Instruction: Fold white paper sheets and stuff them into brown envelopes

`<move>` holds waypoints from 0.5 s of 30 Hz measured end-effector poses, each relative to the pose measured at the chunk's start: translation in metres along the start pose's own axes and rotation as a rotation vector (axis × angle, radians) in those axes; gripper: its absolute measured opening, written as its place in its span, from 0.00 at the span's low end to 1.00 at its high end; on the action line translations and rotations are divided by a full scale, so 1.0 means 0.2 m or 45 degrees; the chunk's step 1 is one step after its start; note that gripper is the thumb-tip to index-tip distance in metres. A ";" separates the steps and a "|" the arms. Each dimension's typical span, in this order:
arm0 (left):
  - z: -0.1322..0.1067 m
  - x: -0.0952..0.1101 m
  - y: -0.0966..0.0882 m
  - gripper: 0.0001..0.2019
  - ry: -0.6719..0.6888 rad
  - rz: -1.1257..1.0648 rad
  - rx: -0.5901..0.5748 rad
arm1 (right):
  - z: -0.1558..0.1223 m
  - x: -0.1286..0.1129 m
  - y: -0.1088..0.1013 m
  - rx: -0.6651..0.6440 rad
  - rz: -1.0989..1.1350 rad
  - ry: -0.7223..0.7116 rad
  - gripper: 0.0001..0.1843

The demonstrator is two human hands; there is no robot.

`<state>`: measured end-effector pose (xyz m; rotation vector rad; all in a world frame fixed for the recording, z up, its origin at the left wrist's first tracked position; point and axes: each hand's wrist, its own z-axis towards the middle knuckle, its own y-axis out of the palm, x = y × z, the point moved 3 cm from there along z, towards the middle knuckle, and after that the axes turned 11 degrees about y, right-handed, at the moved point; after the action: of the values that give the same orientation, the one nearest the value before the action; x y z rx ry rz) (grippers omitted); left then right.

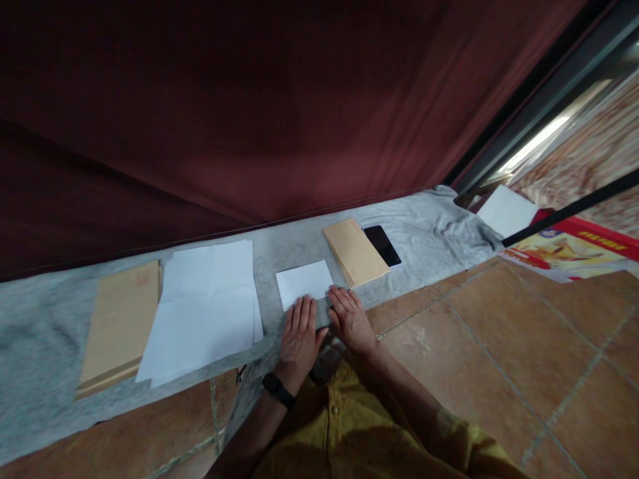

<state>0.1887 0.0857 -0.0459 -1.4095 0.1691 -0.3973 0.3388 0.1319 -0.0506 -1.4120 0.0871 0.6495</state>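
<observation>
A small white sheet of paper [304, 279], perhaps folded, lies flat on the grey cloth in front of me. My left hand [299, 336] rests palm down at its near edge, fingers stretched out over the paper. At the paper's near right corner lies my right hand [351, 319], also flat with its fingers extended. Neither hand grips anything. Just beyond my right hand is a stack of brown envelopes [357, 253]. Left of my hands several larger white sheets [204, 309] with crease lines partly cover a second stack of brown envelopes [120, 319].
A grey cloth [424, 226] covers the long narrow surface. A smartphone [383, 245] lies partly under the right envelopes. Behind hangs a dark red curtain [279, 120]. On the tiled floor [479, 346] at right is a red and yellow printed box or sheet [574, 246].
</observation>
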 end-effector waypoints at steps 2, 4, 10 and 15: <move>0.00 -0.01 0.00 0.33 0.003 0.007 -0.013 | 0.00 -0.02 -0.01 -0.005 -0.009 0.012 0.26; 0.00 -0.01 0.00 0.32 0.006 0.009 -0.028 | -0.01 -0.07 0.00 -0.005 -0.015 0.001 0.26; 0.00 -0.02 0.01 0.31 0.016 0.020 -0.044 | 0.02 -0.19 0.07 -0.047 0.047 -0.073 0.28; -0.01 -0.04 0.00 0.30 0.014 0.038 -0.025 | 0.02 -0.17 0.09 -0.066 0.040 -0.088 0.29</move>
<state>0.1816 0.0868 -0.0470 -1.4226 0.2033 -0.3799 0.3013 0.1223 -0.0502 -1.4388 0.0388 0.7304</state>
